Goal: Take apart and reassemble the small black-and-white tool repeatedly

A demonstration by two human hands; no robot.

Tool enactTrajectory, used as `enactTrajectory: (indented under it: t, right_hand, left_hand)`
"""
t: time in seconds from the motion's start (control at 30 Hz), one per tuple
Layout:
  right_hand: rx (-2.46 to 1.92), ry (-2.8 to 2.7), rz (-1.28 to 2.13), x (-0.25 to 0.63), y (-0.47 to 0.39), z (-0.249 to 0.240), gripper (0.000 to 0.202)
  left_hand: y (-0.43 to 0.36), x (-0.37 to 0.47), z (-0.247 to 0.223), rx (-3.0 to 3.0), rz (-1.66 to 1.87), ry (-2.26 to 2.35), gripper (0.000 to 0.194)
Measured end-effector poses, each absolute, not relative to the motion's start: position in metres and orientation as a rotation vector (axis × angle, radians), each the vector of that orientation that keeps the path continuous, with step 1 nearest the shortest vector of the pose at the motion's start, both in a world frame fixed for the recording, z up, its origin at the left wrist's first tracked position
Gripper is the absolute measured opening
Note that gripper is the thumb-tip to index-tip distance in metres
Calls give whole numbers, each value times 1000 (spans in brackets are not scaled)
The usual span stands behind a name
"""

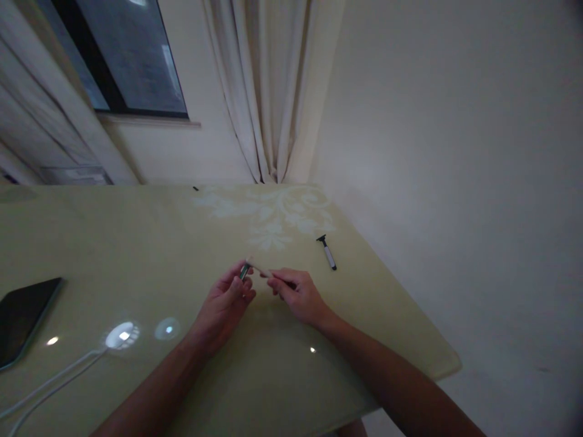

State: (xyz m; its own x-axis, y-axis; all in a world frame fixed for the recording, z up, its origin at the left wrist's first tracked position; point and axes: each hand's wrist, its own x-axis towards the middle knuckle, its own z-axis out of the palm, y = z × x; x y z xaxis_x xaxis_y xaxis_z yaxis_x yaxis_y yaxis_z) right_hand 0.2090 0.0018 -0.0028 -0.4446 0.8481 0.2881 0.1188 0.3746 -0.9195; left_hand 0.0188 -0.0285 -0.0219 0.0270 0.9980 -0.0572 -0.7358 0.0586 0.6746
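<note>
Above the middle of the table, my left hand point(230, 295) pinches a small dark green piece with a shiny edge point(245, 271) between thumb and fingers; its exact kind is too small to make out. My right hand point(295, 292) is closed around a thin pale stick point(260, 268) that points left. The stick's far tip meets or overlaps the top of the small piece; whether they touch I cannot tell. Beyond my right hand, a razor point(328, 252) with a grey and black handle lies on the tabletop, its head pointing away.
The pale glossy table point(150, 243) has a white floral pattern and meets the wall along its right side. A dark tablet point(27, 315) lies at the left, with a white cable point(59, 379) nearer me. A tiny dark bit point(195, 188) rests by the far edge, below the curtains point(264, 85).
</note>
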Motion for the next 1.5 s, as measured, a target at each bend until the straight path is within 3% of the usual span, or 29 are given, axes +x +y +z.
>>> enactTrajectory:
  t: [0.43,0.9,1.03,1.5]
  right_hand:
    - [-758,-1706,1513,207,-6,-3,51]
    - [-763,-1655,1499,207,-4,0,49]
    - [-735,-1698,1536,206,-5,1,50]
    - [-782,-1713,1526,207,-4,-2,52]
  left_hand:
    - [-28,20,-23,522,1442,589,48]
    - [-30,22,-20,474,1423,578,45]
    - [-30,22,-20,451,1411,564,55]
    - [-28,21,-21,454,1446,534,59]
